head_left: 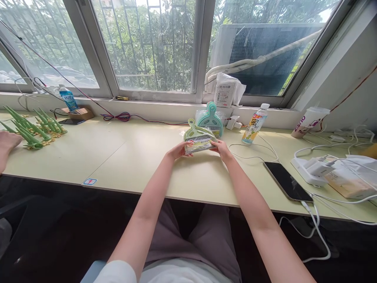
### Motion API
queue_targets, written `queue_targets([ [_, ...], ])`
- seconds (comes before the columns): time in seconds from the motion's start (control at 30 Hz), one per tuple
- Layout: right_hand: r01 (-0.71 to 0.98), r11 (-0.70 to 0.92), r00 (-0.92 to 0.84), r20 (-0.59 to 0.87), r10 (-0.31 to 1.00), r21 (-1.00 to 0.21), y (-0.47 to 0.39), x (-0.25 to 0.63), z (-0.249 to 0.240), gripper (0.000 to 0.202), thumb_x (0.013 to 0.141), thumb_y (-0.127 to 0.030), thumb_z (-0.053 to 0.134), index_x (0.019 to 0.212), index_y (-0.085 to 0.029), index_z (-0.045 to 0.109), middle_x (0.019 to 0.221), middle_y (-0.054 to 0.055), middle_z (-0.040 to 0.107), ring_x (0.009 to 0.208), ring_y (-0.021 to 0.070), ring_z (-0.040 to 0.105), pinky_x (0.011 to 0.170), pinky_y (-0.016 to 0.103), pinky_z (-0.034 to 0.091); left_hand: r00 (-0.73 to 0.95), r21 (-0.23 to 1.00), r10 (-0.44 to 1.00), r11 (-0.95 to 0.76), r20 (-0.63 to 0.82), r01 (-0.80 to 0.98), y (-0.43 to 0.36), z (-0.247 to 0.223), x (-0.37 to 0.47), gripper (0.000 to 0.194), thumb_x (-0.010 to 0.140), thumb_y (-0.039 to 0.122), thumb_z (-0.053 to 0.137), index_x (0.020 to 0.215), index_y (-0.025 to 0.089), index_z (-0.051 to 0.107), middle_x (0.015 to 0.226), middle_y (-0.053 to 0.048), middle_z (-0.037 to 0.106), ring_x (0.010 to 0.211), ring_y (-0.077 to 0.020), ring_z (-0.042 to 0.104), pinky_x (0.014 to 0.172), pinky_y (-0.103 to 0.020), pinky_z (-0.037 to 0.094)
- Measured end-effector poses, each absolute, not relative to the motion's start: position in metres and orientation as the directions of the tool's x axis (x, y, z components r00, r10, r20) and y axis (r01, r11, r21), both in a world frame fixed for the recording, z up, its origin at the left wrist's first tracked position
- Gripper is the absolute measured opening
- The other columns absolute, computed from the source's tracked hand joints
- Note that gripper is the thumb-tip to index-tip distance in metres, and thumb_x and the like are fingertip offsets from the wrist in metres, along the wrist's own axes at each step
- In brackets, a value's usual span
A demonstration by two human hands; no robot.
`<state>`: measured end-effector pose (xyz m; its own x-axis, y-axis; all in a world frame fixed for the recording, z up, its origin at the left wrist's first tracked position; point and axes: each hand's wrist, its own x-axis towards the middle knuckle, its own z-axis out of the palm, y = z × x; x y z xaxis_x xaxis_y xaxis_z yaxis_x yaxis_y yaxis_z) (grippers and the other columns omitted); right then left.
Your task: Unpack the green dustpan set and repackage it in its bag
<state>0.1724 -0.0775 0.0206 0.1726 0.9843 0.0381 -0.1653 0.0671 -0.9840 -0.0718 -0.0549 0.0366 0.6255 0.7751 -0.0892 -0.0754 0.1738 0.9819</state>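
Note:
A light green mini dustpan and brush set [200,140], wrapped in clear plastic with a printed label, is gripped between my two hands above the table. My left hand [179,150] is closed on its left edge. On its right edge my right hand [221,149] is closed too, thumb on the front. Just behind it, several teal dustpan sets [211,118] stand leaning near the window ledge, partly hidden by the green one.
A drink bottle [254,125], a phone [288,181] and a power strip [311,171] with cables lie to the right. A cup [310,122] stands by the wall. At far left, another person's hand [8,145] rests near green spiky plastic pieces [29,131].

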Motion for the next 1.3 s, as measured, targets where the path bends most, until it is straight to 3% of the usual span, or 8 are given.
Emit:
queue_targets([
  [0.1,-0.235,0.053,0.23,-0.002,0.973,-0.97,-0.077,0.172,0.02,0.005,0.077,-0.015,0.067,0.081,-0.017,0.066,0.077,0.002,0.071,0.067,0.0122,0.067,0.066,0.027,0.061,0.622,0.983,0.783,0.131,-0.021,-0.132,-0.056,0.039,-0.07,0.056,0.085,0.062,0.049,0.121,0.019,0.057,0.112,-0.014,0.068,0.072,-0.0182,0.07,0.063,-0.027,0.055],
  [0.17,-0.273,0.056,0.266,-0.019,0.964,-0.96,-0.077,0.173,0.019,0.005,0.079,-0.013,0.065,0.081,-0.018,0.064,0.079,0.002,0.071,0.068,0.0122,0.067,0.066,0.026,0.061,0.631,0.987,0.775,0.064,0.042,-0.144,-0.059,0.04,-0.069,0.063,0.083,0.068,0.048,0.125,0.021,0.053,0.12,-0.015,0.065,0.084,-0.0214,0.07,0.069,-0.029,0.055],
  [0.33,-0.355,0.072,0.303,-0.042,0.952,-0.932,-0.078,0.177,0.021,0.008,0.079,-0.012,0.06,0.082,-0.02,0.06,0.081,0.0,0.07,0.069,0.0123,0.068,0.067,0.029,0.062,0.61,0.983,0.773,-0.101,0.174,-0.152,-0.065,0.041,-0.066,0.067,0.073,0.051,0.073,0.127,0.023,0.047,0.126,-0.016,0.06,0.103,-0.0259,0.067,0.084,-0.037,0.054],
  [0.6,-0.255,0.072,0.238,0.01,0.971,-0.964,-0.079,0.167,0.024,0.015,0.073,-0.015,0.064,0.085,-0.022,0.058,0.089,0.0,0.07,0.079,0.0144,0.067,0.068,0.029,0.06,0.274,0.993,0.96,-0.019,0.05,-0.115,-0.049,0.032,-0.062,0.032,0.077,0.031,0.07,0.103,0.018,0.058,0.105,-0.009,0.068,0.093,-0.0208,0.066,0.079,-0.036,0.056],
  [0.83,-0.098,0.104,0.235,0.079,0.969,-0.99,-0.078,0.16,0.023,0.018,0.071,-0.028,0.067,0.084,-0.024,0.056,0.088,0.0,0.067,0.082,0.0158,0.064,0.07,0.029,0.057,0.086,0.998,0.996,-0.016,0.022,-0.067,-0.039,0.024,-0.059,0.02,0.077,0.022,0.066,0.093,0.019,0.053,0.092,-0.005,0.066,0.087,-0.0171,0.064,0.071,-0.03,0.055],
  [0.93,-0.041,0.13,0.21,0.118,0.971,-0.991,-0.078,0.158,0.019,0.031,0.069,-0.036,0.072,0.091,-0.025,0.053,0.09,0.0,0.066,0.086,0.0182,0.063,0.071,0.032,0.057,0.062,0.999,0.997,-0.048,0.049,-0.016,-0.036,0.02,-0.057,0.018,0.077,0.022,0.063,0.092,0.019,0.052,0.091,-0.004,0.064,0.085,-0.0165,0.062,0.069,-0.028,0.055],
  [1.07,0.104,0.222,0.183,0.238,0.954,-0.969,-0.075,0.159,0.012,0.053,0.056,-0.04,0.084,0.098,-0.023,0.057,0.094,0.003,0.068,0.088,0.0207,0.062,0.082,0.038,0.054,0.076,0.997,0.995,-0.069,0.067,0.021,-0.033,0.016,-0.056,0.016,0.077,0.023,0.062,0.089,0.019,0.052,0.086,-0.004,0.062,0.082,-0.0163,0.061,0.064,-0.026,0.054],
  [1.3,0.122,0.262,0.177,0.28,0.944,-0.957,-0.07,0.161,0.008,0.062,0.053,-0.05,0.084,0.102,-0.019,0.062,0.097,0.007,0.07,0.091,0.023,0.062,0.088,0.042,0.049,0.1,0.999,0.994,-0.047,0.049,-0.023,-0.033,0.018,-0.058,0.022,0.082,0.026,0.062,0.099,0.018,0.051,0.087,-0.004,0.065,0.073,-0.0141,0.062,0.064,-0.028,0.056],
])
